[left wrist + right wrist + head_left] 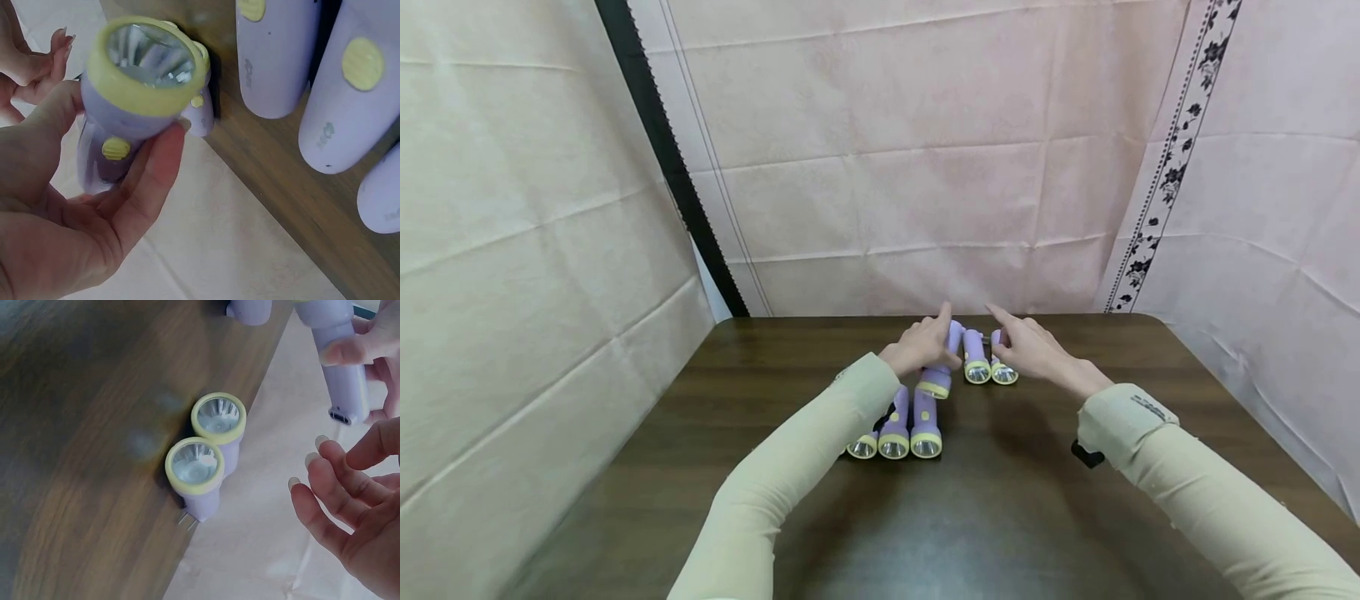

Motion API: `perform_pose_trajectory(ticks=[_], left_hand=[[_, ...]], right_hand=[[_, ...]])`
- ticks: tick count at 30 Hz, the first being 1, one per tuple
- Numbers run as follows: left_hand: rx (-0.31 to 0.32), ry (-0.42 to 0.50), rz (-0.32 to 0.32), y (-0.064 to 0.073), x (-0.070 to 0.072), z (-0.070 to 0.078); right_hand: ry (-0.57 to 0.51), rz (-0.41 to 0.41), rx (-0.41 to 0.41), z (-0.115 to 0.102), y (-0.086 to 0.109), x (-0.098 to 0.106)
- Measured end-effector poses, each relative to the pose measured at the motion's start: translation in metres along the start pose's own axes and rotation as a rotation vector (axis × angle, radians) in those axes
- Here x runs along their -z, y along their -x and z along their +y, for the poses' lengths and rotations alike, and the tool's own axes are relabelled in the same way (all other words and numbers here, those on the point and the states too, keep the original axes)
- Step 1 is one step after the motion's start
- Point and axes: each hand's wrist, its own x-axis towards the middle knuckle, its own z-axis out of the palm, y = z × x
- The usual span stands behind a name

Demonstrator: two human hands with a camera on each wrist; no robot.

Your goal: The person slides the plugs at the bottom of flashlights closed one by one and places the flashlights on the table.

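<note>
My left hand (pixel 919 343) grips a purple flashlight (pixel 112 147) with a yellow rim, raised off the table. In the right wrist view, a small dark slot shows at the tail of this held flashlight (pixel 344 381). My right hand (pixel 350 506) is just beyond that tail, its fingers loosely bent and holding nothing. Below the right hand, two more flashlights (pixel 976 360) lie side by side near the table's back edge. From one of them (pixel 201 503), two thin metal prongs stick out at the tail end.
Nearer the front, several matching flashlights (pixel 926 429) lie in a row, lenses facing me, partly hidden by the left sleeve (pixel 805 442). The brown wooden table (pixel 970 525) ends at a pale cloth backdrop (pixel 887 192), with cloth on both sides too.
</note>
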Motion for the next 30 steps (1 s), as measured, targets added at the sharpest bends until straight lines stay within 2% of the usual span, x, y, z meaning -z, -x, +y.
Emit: perform_pose_trajectory(ticks=[3, 7, 11, 14, 22, 30], left_hand=[[0.043, 0.035, -0.020, 0.000, -0.005, 0.003], [0.081, 0.044, -0.088, -0.001, -0.016, 0.010], [0.097, -0.023, -0.120, -0.001, -0.028, 0.015], [0.108, -0.080, -0.120, -0.001, -0.036, 0.018], [0.119, -0.159, -0.141, 0.000, -0.057, 0.019], [0.108, -0.214, -0.152, 0.001, -0.063, 0.019]], right_hand=[[0.008, 0.002, -0.011, 0.005, 0.001, 0.000], [-0.003, -0.007, -0.033, 0.010, 0.002, 0.000], [-0.015, -0.019, -0.056, 0.010, 0.002, 0.000], [-0.020, -0.020, -0.060, 0.010, 0.002, 0.000], [-0.025, -0.037, -0.079, 0.011, 0.004, 0.000], [-0.028, -0.042, -0.087, 0.012, 0.005, -0.001]])
